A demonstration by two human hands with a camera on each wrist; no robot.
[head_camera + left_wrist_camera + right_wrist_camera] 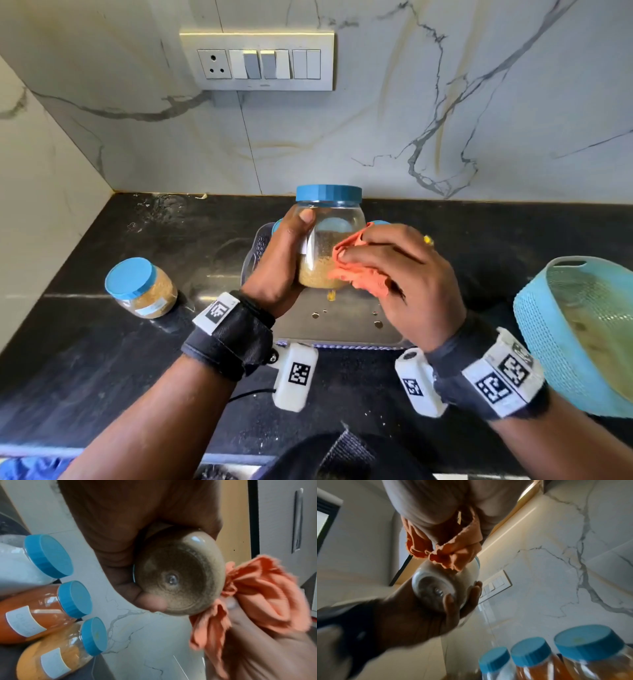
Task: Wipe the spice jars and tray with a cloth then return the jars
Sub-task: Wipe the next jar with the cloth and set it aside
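My left hand (284, 255) grips a clear blue-lidded spice jar (330, 236) of tan grains, held upright above the clear tray (337, 330). Its round base (178, 580) faces the left wrist view. My right hand (394, 270) holds a bunched orange cloth (356, 270) against the jar's right side; the cloth (257, 595) also shows beside the base. Three more blue-lidded jars stand in the tray behind my hands: one white (18, 566), one orange-red (32, 614), one yellow (51, 651). Another jar (142, 287) of brown spice stands on the counter at left.
A black counter (102, 359) meets a marble wall with a switch plate (257, 61). A light blue mesh basket (582, 329) sits tilted at the right edge. Small drops and a yellow speck lie on the tray floor (330, 296).
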